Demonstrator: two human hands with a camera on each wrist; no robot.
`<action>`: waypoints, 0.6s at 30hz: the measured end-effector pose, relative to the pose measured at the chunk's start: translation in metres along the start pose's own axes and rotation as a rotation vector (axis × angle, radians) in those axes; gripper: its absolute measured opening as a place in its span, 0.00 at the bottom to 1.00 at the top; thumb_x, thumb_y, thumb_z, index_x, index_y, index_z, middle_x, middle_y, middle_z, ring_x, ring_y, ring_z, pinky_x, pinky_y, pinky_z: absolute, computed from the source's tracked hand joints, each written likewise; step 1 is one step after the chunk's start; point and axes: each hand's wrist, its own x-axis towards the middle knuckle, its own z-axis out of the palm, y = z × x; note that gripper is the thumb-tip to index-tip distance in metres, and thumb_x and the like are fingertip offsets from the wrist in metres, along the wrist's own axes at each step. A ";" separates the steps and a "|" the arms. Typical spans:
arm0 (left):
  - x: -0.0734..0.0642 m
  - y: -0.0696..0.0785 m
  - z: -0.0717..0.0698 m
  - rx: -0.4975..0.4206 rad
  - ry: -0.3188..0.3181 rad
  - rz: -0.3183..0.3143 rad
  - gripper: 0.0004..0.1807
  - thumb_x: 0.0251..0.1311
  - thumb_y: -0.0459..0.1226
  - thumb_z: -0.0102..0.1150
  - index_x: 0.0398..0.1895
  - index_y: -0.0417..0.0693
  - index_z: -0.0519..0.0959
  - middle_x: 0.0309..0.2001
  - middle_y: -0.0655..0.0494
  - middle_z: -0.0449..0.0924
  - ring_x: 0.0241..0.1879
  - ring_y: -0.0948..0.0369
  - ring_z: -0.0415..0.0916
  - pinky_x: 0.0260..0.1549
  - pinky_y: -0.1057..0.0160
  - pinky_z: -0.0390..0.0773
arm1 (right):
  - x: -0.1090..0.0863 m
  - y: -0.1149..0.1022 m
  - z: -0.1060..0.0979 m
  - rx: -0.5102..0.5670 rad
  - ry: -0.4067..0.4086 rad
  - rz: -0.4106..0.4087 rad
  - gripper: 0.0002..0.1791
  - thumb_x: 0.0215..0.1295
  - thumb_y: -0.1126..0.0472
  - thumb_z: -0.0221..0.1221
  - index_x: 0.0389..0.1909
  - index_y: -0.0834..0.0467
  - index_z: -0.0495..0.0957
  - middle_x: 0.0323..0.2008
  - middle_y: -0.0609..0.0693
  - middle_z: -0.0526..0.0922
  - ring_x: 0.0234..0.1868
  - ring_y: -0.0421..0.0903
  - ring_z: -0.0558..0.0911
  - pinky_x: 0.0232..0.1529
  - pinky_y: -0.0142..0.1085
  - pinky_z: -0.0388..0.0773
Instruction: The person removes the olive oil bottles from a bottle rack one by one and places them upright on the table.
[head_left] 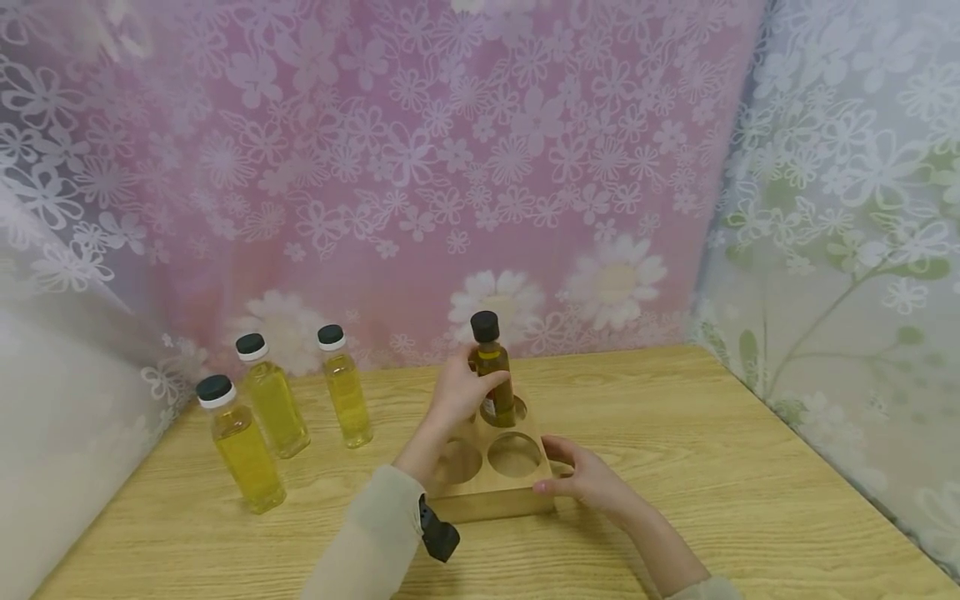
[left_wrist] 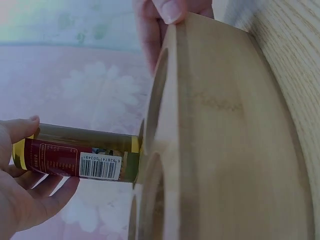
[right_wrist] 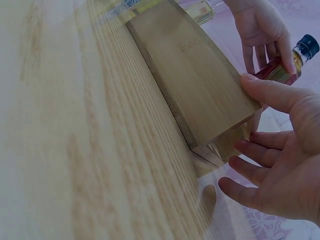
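Observation:
In the head view, my left hand (head_left: 459,390) grips a dark-capped oil bottle (head_left: 497,360) around its upper part. The bottle stands nearly upright at the back right hole of a wooden bottle rack (head_left: 487,502), its base at or just inside the hole. The left wrist view shows the bottle's red label with a barcode (left_wrist: 100,166). My right hand (head_left: 588,482) holds the rack's front right corner, its thumb at the front edge and its fingers along the right side. Both front holes of the rack are bare; my left hand and arm partly cover its left side.
Three clear bottles of yellow oil with dark caps stand left of the rack: one nearest the front (head_left: 247,458), another behind it (head_left: 277,408), the third closer to the rack (head_left: 347,400). A flowered curtain (head_left: 480,167) hangs behind the wood-grain table (head_left: 675,417).

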 end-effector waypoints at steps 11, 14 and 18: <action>-0.006 0.019 -0.019 -0.078 0.022 0.078 0.27 0.53 0.40 0.66 0.57 0.48 0.70 0.49 0.52 0.75 0.48 0.53 0.75 0.44 0.53 0.77 | 0.000 0.000 0.001 0.000 0.014 0.017 0.43 0.58 0.58 0.63 0.68 0.69 0.51 0.64 0.68 0.58 0.64 0.68 0.56 0.54 0.67 0.57; -0.008 0.022 -0.025 -0.084 0.037 0.089 0.26 0.53 0.39 0.67 0.55 0.48 0.71 0.48 0.51 0.76 0.47 0.53 0.75 0.43 0.53 0.77 | 0.001 0.000 0.001 -0.006 0.026 0.026 0.44 0.57 0.57 0.64 0.67 0.69 0.52 0.64 0.68 0.60 0.64 0.68 0.57 0.55 0.66 0.57; -0.011 0.025 -0.032 -0.099 0.050 0.097 0.25 0.52 0.37 0.67 0.54 0.46 0.73 0.46 0.50 0.76 0.46 0.52 0.76 0.42 0.53 0.78 | 0.002 -0.001 0.001 -0.017 0.044 0.038 0.44 0.56 0.56 0.65 0.67 0.69 0.53 0.63 0.67 0.61 0.64 0.66 0.57 0.56 0.65 0.57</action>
